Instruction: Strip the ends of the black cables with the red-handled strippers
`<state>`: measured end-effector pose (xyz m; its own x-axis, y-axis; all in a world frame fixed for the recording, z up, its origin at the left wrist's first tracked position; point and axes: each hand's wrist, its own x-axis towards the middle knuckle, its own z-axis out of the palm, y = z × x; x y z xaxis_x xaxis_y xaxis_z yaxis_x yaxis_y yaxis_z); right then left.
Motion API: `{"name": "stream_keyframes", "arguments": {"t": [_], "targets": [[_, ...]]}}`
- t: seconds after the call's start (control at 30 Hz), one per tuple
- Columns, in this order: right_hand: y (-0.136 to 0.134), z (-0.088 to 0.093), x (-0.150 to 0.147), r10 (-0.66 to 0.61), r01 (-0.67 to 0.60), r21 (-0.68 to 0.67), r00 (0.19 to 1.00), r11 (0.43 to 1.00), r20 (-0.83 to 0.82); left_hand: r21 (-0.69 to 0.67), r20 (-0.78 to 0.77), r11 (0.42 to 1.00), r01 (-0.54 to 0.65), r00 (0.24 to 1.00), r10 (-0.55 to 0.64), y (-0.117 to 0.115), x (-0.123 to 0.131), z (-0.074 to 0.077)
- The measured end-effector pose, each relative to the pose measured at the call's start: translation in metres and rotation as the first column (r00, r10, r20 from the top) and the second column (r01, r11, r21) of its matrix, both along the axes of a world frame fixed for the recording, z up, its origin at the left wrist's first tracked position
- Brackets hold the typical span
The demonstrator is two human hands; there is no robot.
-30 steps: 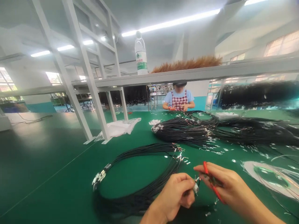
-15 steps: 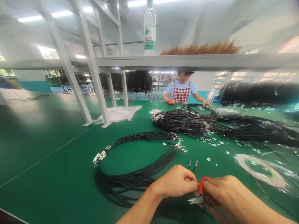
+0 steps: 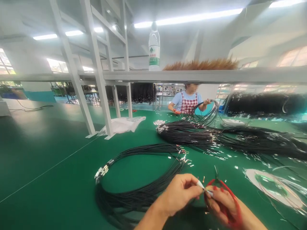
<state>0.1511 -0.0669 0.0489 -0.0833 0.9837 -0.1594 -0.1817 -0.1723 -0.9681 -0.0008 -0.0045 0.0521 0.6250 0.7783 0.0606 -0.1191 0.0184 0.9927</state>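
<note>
The left hand (image 3: pixel 178 195) was clamped on a small white piece (image 3: pixel 200 184) at its fingertips; the right hand (image 3: pixel 222 199) was closed around red-handled cutters (image 3: pixel 232 193), its fingertips just beside the piece, though whether they pinched it too I couldn't tell. Across the green table (image 3: pixel 59 179) lay a plastic bag (image 3: pixel 124 124), a cable loop (image 3: pixel 144 191), a cable pile (image 3: pixel 187 132) and a white disc (image 3: pixel 254 179). Behind, past grey posts (image 3: pixel 96 64), a bottle (image 3: pixel 154 51) stood on a shelf (image 3: pixel 187 76), and a co-worker (image 3: pixel 188 102) held up cables (image 3: pixel 212 115)
</note>
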Motion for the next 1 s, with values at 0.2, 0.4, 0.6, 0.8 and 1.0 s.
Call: {"name": "stream_keyframes", "arguments": {"t": [0.2, 0.4, 0.6, 0.8, 1.0], "targets": [[0.025, 0.005, 0.033, -0.471, 0.456, 0.118, 0.855, 0.882, 0.217, 0.125, 0.002, 0.95, -0.285, 0.958, 0.287, 0.006, 0.006, -0.003], [0.046, 0.007, 0.061, -0.601, 0.57, 0.241, 0.609, 0.785, 0.518, -0.061, 0.096, 0.973, -0.223, 0.969, 0.228, 0.008, 0.002, -0.001], [0.043, 0.006, -0.004, -0.43, 0.401, 0.18, 0.886, 0.898, 0.173, 0.013, 0.089, 0.946, -0.325, 0.942, 0.323, 0.008, 0.003, 0.001], [0.051, -0.006, -0.029, -0.359, 0.327, 0.217, 0.925, 0.92, 0.124, 0.143, 0.017, 0.934, -0.329, 0.944, 0.33, 0.01, 0.0, -0.004], [0.053, -0.018, -0.027, -0.295, 0.249, 0.255, 0.942, 0.934, 0.158, 0.156, 0.007, 0.943, -0.295, 0.955, 0.297, 0.011, -0.01, 0.003]]}}
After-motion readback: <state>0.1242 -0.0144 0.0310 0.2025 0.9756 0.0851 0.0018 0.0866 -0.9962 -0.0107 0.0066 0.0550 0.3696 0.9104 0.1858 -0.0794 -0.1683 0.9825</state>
